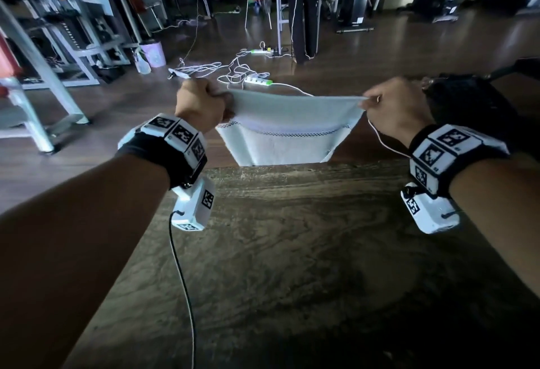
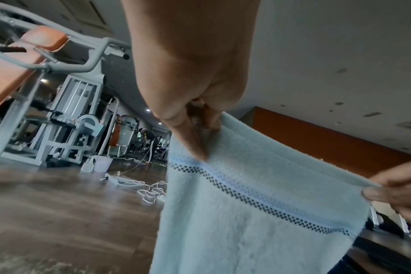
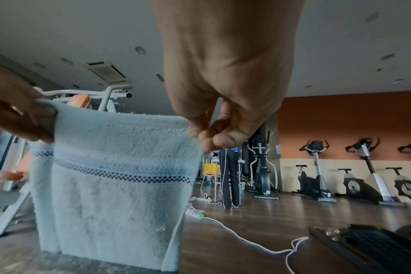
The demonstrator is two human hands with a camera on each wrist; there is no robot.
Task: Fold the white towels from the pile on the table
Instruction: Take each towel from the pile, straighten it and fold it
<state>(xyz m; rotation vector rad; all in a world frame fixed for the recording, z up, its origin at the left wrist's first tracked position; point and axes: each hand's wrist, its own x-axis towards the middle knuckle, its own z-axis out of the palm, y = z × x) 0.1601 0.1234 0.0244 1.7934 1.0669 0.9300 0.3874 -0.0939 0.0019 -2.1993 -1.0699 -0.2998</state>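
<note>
Left hand (image 1: 201, 105) and right hand (image 1: 394, 108) each pinching a top corner of white towel (image 1: 286, 131); upper edge stretched level side to side, cloth hanging down past far edge of surface (image 1: 292, 237).

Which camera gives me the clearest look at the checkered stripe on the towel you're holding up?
The right wrist view: the checkered stripe runs nearly level across the white towel, sharp and close. The left wrist view shows the stripe slanting, also clear. The head view shows it only small and far off, below the top edge stretched between both hands.
</note>
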